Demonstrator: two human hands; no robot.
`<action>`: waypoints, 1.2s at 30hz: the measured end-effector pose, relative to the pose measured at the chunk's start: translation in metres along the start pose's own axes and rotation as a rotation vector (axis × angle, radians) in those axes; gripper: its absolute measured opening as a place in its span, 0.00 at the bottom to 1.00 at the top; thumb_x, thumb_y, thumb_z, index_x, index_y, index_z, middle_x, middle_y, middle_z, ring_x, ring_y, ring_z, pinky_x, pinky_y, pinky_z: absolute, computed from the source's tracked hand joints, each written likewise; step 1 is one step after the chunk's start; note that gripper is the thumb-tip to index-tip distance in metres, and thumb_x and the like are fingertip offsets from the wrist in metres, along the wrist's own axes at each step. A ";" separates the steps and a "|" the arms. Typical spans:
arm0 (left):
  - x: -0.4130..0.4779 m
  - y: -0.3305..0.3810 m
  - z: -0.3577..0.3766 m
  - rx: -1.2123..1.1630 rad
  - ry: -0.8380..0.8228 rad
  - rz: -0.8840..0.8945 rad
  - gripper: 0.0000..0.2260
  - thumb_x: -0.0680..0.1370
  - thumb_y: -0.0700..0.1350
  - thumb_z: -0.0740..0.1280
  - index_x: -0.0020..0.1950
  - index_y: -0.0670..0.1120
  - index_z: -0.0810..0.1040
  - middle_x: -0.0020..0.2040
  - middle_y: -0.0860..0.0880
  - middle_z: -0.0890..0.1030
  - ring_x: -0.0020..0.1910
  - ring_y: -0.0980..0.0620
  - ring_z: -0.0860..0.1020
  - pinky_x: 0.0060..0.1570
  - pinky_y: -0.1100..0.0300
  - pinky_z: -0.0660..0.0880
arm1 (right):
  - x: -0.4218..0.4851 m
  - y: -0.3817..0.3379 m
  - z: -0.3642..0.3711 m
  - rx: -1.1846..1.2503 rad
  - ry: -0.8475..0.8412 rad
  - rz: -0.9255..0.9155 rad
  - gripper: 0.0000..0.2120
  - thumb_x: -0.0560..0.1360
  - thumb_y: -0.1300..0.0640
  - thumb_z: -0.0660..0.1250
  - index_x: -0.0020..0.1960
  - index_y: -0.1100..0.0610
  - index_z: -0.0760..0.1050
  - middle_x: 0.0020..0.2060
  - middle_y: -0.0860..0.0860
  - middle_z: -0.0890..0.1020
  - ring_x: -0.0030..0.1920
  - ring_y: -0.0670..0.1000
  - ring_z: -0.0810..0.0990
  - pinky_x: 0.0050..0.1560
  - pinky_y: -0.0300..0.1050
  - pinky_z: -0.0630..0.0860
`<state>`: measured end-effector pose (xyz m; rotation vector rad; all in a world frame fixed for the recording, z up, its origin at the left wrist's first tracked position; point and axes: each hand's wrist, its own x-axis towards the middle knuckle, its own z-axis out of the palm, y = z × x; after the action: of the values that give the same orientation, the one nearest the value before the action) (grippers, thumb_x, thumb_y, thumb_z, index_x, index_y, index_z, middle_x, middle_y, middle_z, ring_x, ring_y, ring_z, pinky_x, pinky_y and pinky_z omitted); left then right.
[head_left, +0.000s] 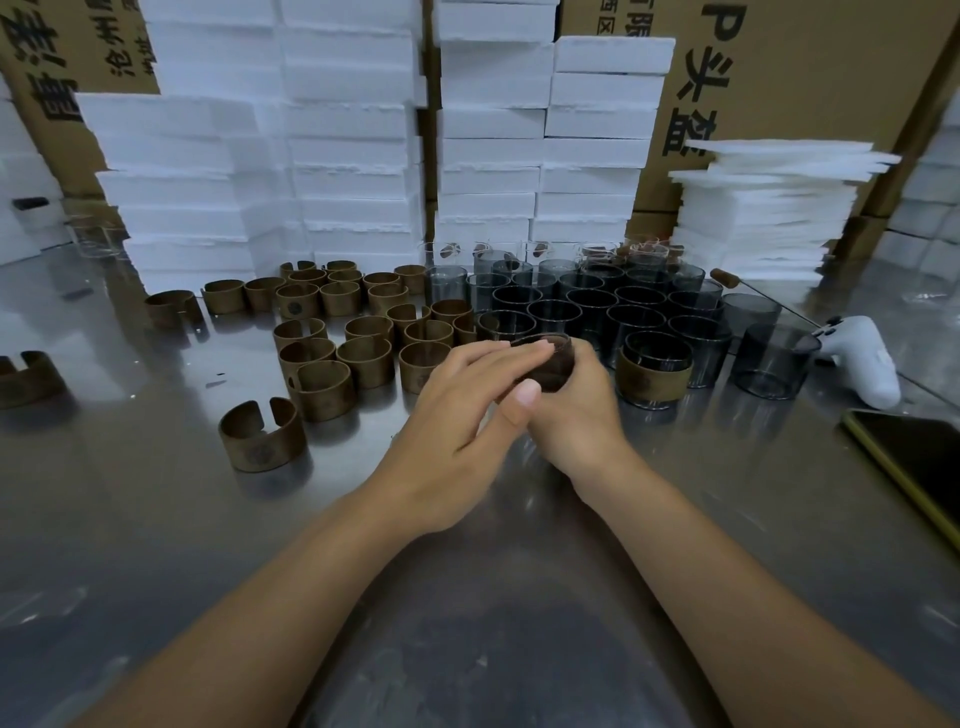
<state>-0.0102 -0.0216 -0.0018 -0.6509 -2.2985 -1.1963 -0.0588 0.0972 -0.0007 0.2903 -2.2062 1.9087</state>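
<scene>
Both my hands meet at the table's middle around one dark smoky glass cup (551, 364). My right hand (576, 415) grips the cup from the right and below. My left hand (467, 410) lies over it, fingers across the rim and thumb pressed on its near side. Whether a brown sleeve is on this cup I cannot tell. Just right of my hands stands a glass cup wearing a brown sleeve (653, 371). Several bare grey glass cups (597, 306) stand in rows behind. Several brown split-ring sleeves (332, 332) are spread to the left.
Stacks of white foam boxes (322, 156) and thin foam sheets (769, 208) line the back, with cardboard cartons behind. A white game controller (867, 358) and a phone (914, 462) lie at the right. A thin stick with a cork tip (727, 278) rests behind the cups.
</scene>
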 end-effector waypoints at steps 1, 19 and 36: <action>0.000 -0.001 -0.001 -0.006 0.006 -0.003 0.17 0.78 0.59 0.51 0.66 0.61 0.67 0.65 0.65 0.71 0.70 0.59 0.64 0.70 0.52 0.62 | 0.000 0.000 0.000 0.013 0.007 0.008 0.20 0.65 0.58 0.75 0.54 0.53 0.72 0.45 0.46 0.79 0.43 0.43 0.78 0.42 0.35 0.74; 0.004 -0.014 -0.007 -0.052 0.089 -0.147 0.17 0.79 0.56 0.51 0.67 0.60 0.65 0.62 0.65 0.70 0.67 0.68 0.63 0.62 0.78 0.57 | -0.003 -0.005 0.001 0.189 -0.115 -0.002 0.22 0.66 0.62 0.76 0.52 0.45 0.71 0.47 0.46 0.81 0.44 0.41 0.81 0.44 0.35 0.77; 0.004 0.001 -0.001 0.031 0.064 -0.018 0.20 0.80 0.56 0.52 0.68 0.53 0.71 0.64 0.62 0.70 0.71 0.63 0.63 0.73 0.48 0.57 | -0.002 -0.001 0.004 0.112 -0.296 -0.033 0.21 0.69 0.70 0.72 0.59 0.59 0.72 0.46 0.51 0.82 0.40 0.39 0.81 0.36 0.31 0.76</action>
<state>-0.0120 -0.0209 0.0016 -0.5738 -2.2695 -1.1709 -0.0565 0.0929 -0.0015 0.6632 -2.2540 2.0911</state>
